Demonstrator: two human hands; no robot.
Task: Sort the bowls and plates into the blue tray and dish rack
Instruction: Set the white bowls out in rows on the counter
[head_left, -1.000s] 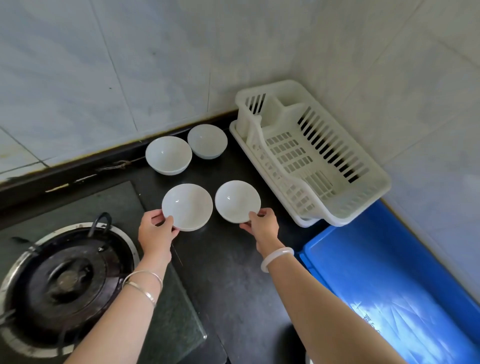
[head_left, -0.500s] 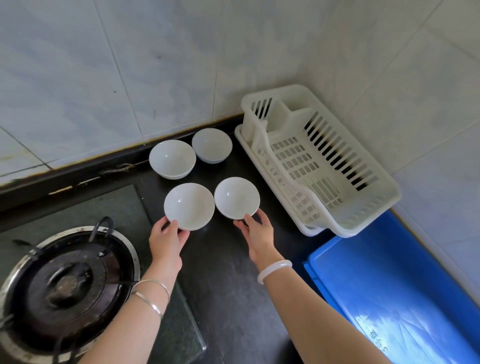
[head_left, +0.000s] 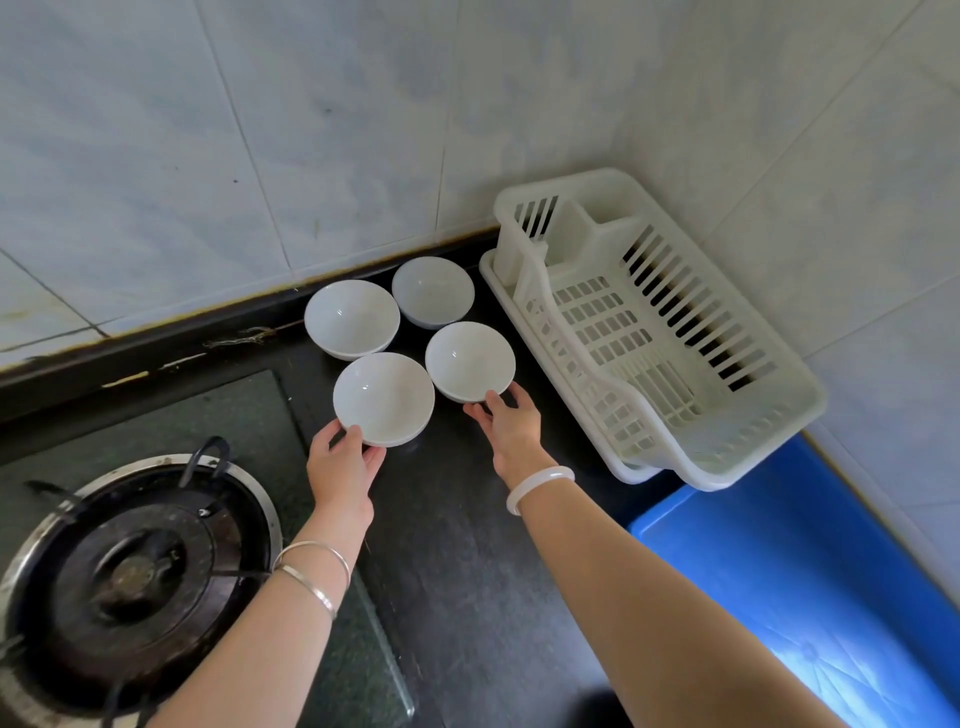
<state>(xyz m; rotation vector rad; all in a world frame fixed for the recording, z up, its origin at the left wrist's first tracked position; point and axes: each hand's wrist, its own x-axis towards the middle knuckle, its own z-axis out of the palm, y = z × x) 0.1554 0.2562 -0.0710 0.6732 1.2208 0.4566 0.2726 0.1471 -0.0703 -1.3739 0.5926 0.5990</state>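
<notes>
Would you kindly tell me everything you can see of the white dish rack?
The dish rack is white, seemingly plastic, with slotted walls, a grid floor and a small walled compartment at its far end. It sits upright in a matching drip tray on the dark counter, tucked into the corner of the tiled walls. It holds nothing. Its near end reaches the blue tray; whether they touch is unclear.

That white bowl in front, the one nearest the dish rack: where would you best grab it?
Probably the near rim of the front-right bowl, pinched from the person's side. It stands upright, mouth up, rim flaring out above the counter; the front-left bowl and dish rack crowd its flanks, and a back bowl sits behind.
</notes>
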